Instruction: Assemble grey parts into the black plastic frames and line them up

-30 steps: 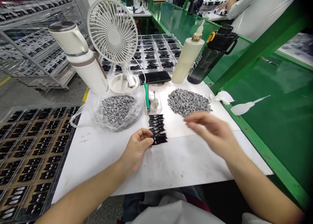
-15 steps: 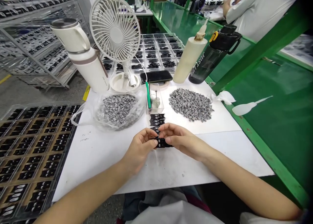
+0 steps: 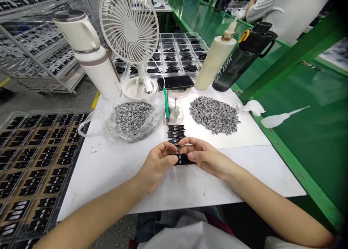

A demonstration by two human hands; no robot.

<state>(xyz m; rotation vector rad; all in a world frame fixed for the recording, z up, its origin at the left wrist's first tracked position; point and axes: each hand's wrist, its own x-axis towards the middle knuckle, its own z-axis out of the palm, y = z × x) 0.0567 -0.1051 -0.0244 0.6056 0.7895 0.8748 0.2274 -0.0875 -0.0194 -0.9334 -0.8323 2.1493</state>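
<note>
As the left hand [image 3: 156,165] and the right hand [image 3: 209,158] close in from either side and pinch a small black part [image 3: 182,159] between them, it sits at the near end of a short row of matching parts [image 3: 176,132] on a white bench [image 3: 108,176], with a heap of grey speckled pieces [image 3: 214,115] farther off to the right.

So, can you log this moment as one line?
left hand: pinches black plastic part | right hand: pinches same part | nearby: row of black parts; heap of grey pieces
</note>
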